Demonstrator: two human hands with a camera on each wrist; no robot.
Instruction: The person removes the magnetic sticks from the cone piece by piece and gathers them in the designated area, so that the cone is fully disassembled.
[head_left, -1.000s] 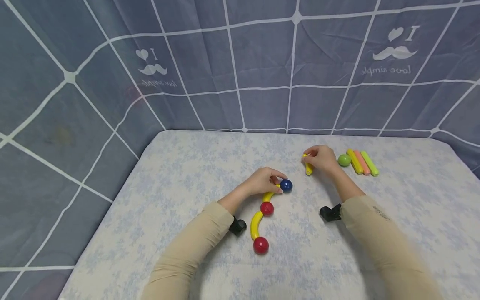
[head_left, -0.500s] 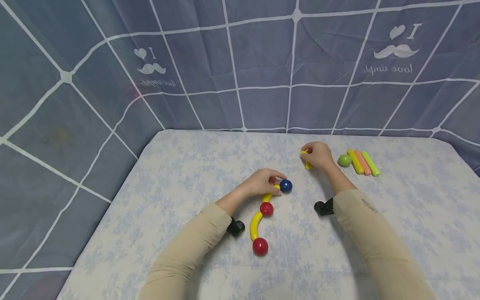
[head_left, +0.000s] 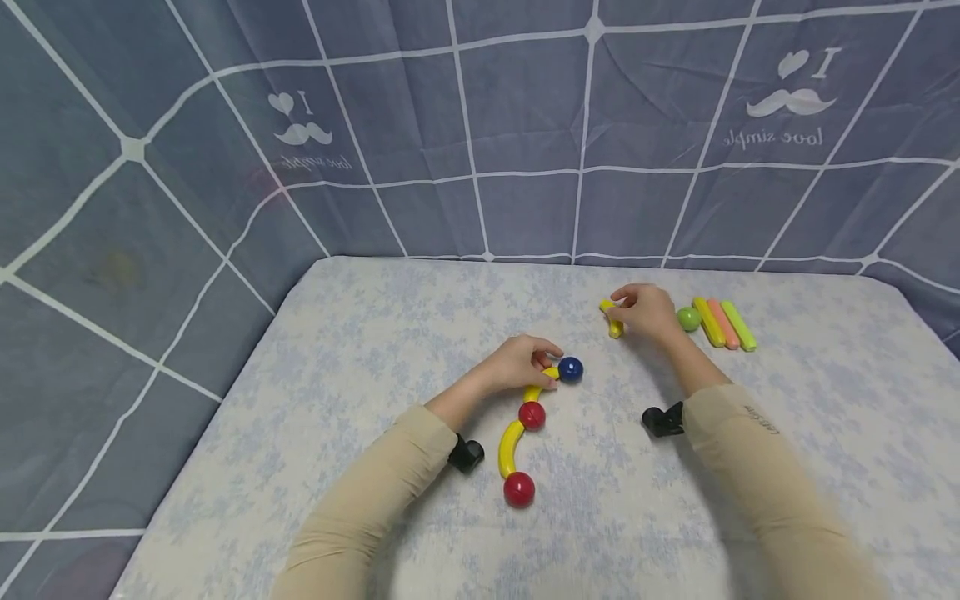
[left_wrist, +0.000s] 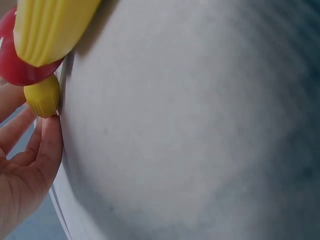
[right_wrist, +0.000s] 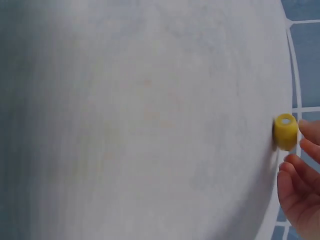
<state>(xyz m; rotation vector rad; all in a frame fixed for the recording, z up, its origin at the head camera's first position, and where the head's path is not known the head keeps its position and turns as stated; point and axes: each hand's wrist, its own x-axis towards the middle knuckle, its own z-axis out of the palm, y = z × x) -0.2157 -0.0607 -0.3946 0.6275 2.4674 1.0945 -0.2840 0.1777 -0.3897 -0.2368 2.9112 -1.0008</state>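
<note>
In the head view a chain runs along the table: red ball (head_left: pixel 519 489), curved yellow rod (head_left: pixel 510 450), second red ball (head_left: pixel 532 415), another curved yellow rod (head_left: pixel 532 393) and a blue ball (head_left: pixel 571 370). My left hand (head_left: pixel 517 364) holds the upper rod by its sides, close to the blue ball. The left wrist view shows a ridged yellow rod end (left_wrist: pixel 44 97) between its fingers. Farther right, my right hand (head_left: pixel 647 312) pinches a loose curved yellow rod (head_left: pixel 615 327) between thumb and fingers. That rod's holed end (right_wrist: pixel 286 131) faces the right wrist camera.
Beyond the right hand lie a green ball (head_left: pixel 688 319) and a row of straight rods: yellow (head_left: pixel 709 322), pink (head_left: pixel 723 324) and lime green (head_left: pixel 739 326). Black wrist cameras (head_left: pixel 467 455) sit under the sleeves. A grey checked curtain (head_left: pixel 525 217) hangs behind the table.
My right hand has carried the loose yellow rod slightly away from me, then shifted a little right, showing more of the rod's curve. The left fingers have drawn back slightly from the blue ball.
</note>
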